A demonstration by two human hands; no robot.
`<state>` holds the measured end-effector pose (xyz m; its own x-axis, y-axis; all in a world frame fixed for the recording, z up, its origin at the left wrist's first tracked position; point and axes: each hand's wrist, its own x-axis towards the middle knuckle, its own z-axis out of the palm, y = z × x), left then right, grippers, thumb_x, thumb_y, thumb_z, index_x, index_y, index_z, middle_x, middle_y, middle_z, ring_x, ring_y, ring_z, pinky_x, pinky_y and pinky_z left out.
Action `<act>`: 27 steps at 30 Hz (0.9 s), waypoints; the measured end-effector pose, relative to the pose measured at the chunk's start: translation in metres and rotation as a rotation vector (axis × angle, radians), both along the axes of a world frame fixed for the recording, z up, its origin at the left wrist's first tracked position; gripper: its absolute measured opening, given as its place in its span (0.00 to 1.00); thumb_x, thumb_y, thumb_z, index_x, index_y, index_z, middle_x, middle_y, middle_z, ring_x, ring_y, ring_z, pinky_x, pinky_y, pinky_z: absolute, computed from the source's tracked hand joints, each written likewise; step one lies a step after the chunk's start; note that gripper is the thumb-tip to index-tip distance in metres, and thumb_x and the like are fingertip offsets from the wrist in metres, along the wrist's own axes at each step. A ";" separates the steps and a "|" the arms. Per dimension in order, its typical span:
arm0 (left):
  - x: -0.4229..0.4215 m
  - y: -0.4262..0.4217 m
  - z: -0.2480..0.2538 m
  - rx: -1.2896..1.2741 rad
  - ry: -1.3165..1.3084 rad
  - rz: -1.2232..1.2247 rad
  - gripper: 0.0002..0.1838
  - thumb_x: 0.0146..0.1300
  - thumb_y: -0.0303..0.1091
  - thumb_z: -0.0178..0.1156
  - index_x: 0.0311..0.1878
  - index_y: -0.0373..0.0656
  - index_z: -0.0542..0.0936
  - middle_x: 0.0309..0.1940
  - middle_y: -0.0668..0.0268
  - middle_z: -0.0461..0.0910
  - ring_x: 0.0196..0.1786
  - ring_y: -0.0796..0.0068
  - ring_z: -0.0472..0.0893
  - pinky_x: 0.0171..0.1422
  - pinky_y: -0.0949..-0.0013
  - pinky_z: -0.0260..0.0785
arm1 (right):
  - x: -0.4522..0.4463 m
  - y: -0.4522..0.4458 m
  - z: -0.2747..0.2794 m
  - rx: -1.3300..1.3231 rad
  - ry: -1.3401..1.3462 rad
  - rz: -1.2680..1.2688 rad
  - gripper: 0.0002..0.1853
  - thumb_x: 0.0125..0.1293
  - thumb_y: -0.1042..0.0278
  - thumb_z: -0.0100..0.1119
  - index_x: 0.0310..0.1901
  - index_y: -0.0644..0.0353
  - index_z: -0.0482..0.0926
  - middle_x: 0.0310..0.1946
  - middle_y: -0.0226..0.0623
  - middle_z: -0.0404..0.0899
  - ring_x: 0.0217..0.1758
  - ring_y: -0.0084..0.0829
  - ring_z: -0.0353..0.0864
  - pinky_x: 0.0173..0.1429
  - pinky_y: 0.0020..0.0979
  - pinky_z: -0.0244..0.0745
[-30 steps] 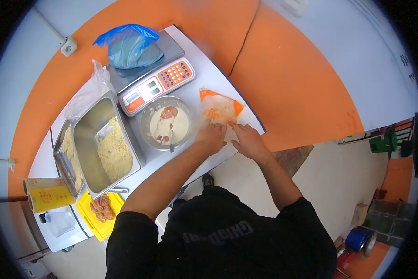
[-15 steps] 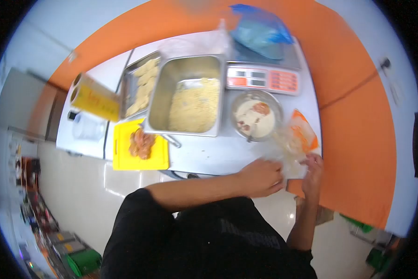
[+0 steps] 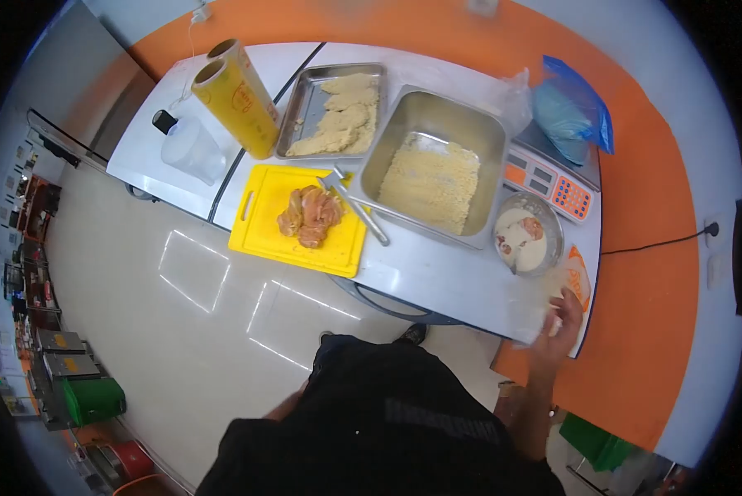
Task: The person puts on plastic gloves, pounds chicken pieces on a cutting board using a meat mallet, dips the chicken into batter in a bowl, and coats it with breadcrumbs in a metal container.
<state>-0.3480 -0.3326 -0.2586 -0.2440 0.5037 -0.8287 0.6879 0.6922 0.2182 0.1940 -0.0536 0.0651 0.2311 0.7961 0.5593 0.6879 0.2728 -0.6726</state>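
On the right corner of the table, my right hand (image 3: 559,324) has its fingers curled on a clear plastic bag (image 3: 578,277) with orange print. My left hand is out of view; only a bit of the forearm (image 3: 288,403) shows beside my black shirt. Just beyond the bag stands a steel bowl (image 3: 558,241) of cream-coloured batter, with pieces of raw meat and a utensil handle in it. To its left is a deep steel pan (image 3: 394,132) with pale crumbs over its bottom. Raw meat pieces (image 3: 311,217) lie piled on a yellow cutting board (image 3: 257,227).
A metal meat mallet (image 3: 361,211) lies between board and pan. Behind are a tray (image 3: 303,99) of crumb-coated pieces, yellow-wrapped rolls (image 3: 239,99) and a clear plastic jug (image 3: 191,150). A digital scale (image 3: 571,198) carries a blue bag (image 3: 571,107). A cable runs from the wall at right.
My left hand has left the bag and gone down to the left, out of sight. My right hand stays at the bag. The view has shifted, showing more of the table's left side.
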 end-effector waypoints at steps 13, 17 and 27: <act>-0.073 -0.134 0.039 -0.067 -0.299 0.492 0.21 0.63 0.46 0.56 0.46 0.36 0.80 0.38 0.49 0.83 0.42 0.55 0.83 0.47 0.53 0.74 | -0.304 -0.019 -0.057 -0.385 -0.098 0.671 0.14 0.58 0.83 0.55 0.47 0.62 0.75 0.47 0.43 0.74 0.40 0.32 0.78 0.41 0.29 0.74; -0.082 -0.159 0.044 -0.055 -0.336 0.568 0.20 0.63 0.46 0.56 0.46 0.36 0.80 0.38 0.50 0.83 0.41 0.56 0.83 0.47 0.54 0.74 | -0.349 -0.040 -0.096 -0.606 -0.360 1.005 0.12 0.60 0.78 0.57 0.47 0.60 0.74 0.47 0.41 0.73 0.40 0.33 0.78 0.44 0.30 0.75; -0.093 -0.169 0.050 -0.086 -0.560 0.548 0.20 0.63 0.45 0.57 0.45 0.36 0.80 0.37 0.51 0.83 0.40 0.58 0.83 0.45 0.55 0.74 | -0.369 -0.056 -0.115 -0.973 -0.473 0.957 0.25 0.62 0.67 0.62 0.60 0.55 0.67 0.50 0.45 0.71 0.41 0.36 0.80 0.46 0.34 0.76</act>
